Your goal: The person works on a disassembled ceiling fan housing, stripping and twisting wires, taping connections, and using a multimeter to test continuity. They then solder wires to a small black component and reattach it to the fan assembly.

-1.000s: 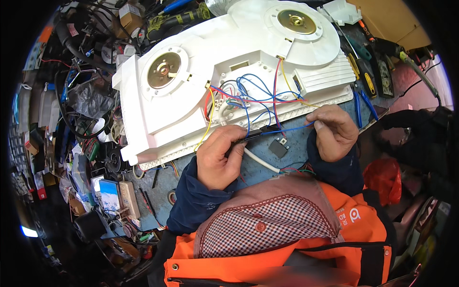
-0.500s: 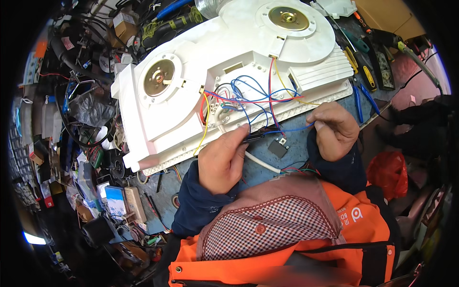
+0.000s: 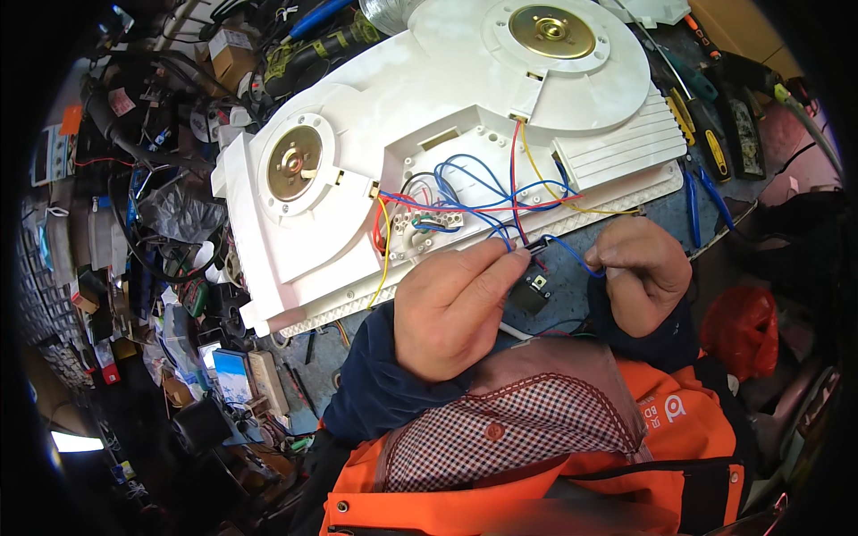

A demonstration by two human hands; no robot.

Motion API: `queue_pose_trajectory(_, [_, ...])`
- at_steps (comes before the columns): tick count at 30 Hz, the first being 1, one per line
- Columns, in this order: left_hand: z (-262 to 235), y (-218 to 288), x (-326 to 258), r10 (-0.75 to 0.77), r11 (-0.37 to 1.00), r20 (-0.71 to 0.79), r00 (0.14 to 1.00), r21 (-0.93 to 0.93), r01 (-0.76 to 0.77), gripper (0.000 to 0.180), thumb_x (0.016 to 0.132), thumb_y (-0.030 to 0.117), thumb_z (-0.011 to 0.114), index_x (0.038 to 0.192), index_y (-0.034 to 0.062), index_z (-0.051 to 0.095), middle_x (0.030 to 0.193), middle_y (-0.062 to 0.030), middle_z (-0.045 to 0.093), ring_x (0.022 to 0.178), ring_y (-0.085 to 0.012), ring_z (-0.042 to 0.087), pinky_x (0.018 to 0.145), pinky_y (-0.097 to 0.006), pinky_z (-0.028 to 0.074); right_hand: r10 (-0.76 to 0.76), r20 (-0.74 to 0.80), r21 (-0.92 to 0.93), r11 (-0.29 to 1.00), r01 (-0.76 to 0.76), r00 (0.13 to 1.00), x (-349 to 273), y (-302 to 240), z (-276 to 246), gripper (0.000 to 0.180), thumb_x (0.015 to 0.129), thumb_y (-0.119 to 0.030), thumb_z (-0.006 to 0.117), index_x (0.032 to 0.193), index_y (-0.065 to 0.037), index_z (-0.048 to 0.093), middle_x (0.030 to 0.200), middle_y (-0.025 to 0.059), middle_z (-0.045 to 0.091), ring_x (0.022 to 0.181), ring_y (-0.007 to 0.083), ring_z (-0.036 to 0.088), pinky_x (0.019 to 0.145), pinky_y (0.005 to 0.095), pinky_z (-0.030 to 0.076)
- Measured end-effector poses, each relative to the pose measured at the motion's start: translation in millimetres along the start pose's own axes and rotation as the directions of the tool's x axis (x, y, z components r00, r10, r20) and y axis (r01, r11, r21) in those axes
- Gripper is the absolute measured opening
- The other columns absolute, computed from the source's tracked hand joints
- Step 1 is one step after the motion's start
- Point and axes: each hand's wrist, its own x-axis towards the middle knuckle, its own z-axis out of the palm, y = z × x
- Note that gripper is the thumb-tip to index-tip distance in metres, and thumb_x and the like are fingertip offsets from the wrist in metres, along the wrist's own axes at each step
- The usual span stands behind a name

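Observation:
A white plastic appliance housing [image 3: 375, 112] with two round brass-coloured plates lies in front of me. From its open recess come looping blue wires [image 3: 483, 183] along with red and yellow ones. Below its near edge, my left hand [image 3: 456, 308] pinches a blue wire, thumb and forefinger closed beside a slim black piece [image 3: 536, 245] that they partly cover. To the right, my right hand [image 3: 645, 272] holds the end of the same-coloured wire between closed fingertips. The strand bows slightly between both hands. Just under them rests a small black block with a metal tab [image 3: 534, 291].
Blue-handled pliers [image 3: 706, 201] and a yellow-and-black tool [image 3: 712, 147] lie right of the housing. A white cable [image 3: 516, 331] runs beneath my hands. Cluttered parts and cables fill the left side, with a blue box [image 3: 233, 375] among them. A red plastic bag [image 3: 740, 330] is at right.
My left hand has moved right and slightly up, onto the wires by the slim black piece. The blue wire between the hands, nearly straight before, now bows. The view has shifted a little.

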Motion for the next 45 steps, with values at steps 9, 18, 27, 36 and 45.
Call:
queue_pose_trajectory(9, [-11, 9, -15, -0.171, 0.952, 0.052, 0.984, -0.248, 0.178, 0.025, 0.087, -0.013, 0.077, 0.11, -0.0026, 0.078, 0.11, -0.0184, 0.077, 0.095, -0.0268, 0.077, 0.083, -0.032, 0.06, -0.046, 0.016, 0.053, 0.998, 0.045, 0.999, -4, 1, 0, 0.033, 0.081, 0.019, 0.059, 0.104, 0.0, 0.072, 0.091, 0.0155, 0.073, 0.077, 0.0241, 0.071, 0.07, 0.0325, 0.056])
queue_pose_trajectory(18, [-42, 8, -57, -0.365, 0.908, -0.092, 0.927, -0.255, 0.332, 0.022, 0.085, -0.014, 0.071, 0.103, -0.0035, 0.077, 0.109, -0.0172, 0.075, 0.086, -0.0194, 0.072, 0.076, -0.027, 0.056, -0.045, 0.135, -0.003, 0.999, 0.046, 0.99, 2, -5, 3, 0.029, 0.08, 0.016, 0.065, 0.103, 0.001, 0.074, 0.088, 0.0147, 0.072, 0.072, 0.025, 0.068, 0.065, 0.033, 0.053])
queue_pose_trajectory(27, [-24, 2, -58, -0.277, 0.955, -0.044, 0.96, -0.124, 0.27, 0.023, 0.089, -0.012, 0.071, 0.109, -0.0029, 0.077, 0.115, -0.018, 0.077, 0.097, -0.027, 0.078, 0.083, -0.032, 0.06, 0.009, 0.095, -0.087, 0.996, 0.0, 0.995, 0, 2, 6, 0.025, 0.086, 0.018, 0.061, 0.104, 0.004, 0.072, 0.091, 0.0157, 0.071, 0.077, 0.021, 0.067, 0.07, 0.0309, 0.052])
queue_pose_trajectory(36, [-20, -2, -59, -0.24, 0.969, -0.027, 0.97, -0.07, 0.238, 0.026, 0.089, -0.007, 0.073, 0.114, -0.0011, 0.077, 0.123, -0.0177, 0.075, 0.1, -0.0343, 0.078, 0.085, -0.036, 0.062, 0.052, 0.075, -0.124, 0.991, -0.043, 0.996, 0, 3, 10, 0.023, 0.091, 0.016, 0.057, 0.105, 0.005, 0.071, 0.098, 0.0166, 0.071, 0.081, 0.0185, 0.067, 0.073, 0.029, 0.056])
queue_pose_trajectory(45, [-42, 8, -77, -0.094, 0.976, -0.521, 0.849, 0.12, 0.182, 0.027, 0.087, -0.017, 0.072, 0.109, -0.0028, 0.077, 0.114, -0.0185, 0.075, 0.095, -0.0269, 0.076, 0.081, -0.033, 0.06, 0.099, 0.035, -0.116, 0.989, -0.095, 0.994, -2, -2, 17, 0.024, 0.089, 0.017, 0.058, 0.105, 0.005, 0.072, 0.096, 0.0152, 0.071, 0.081, 0.0189, 0.068, 0.074, 0.0291, 0.054])
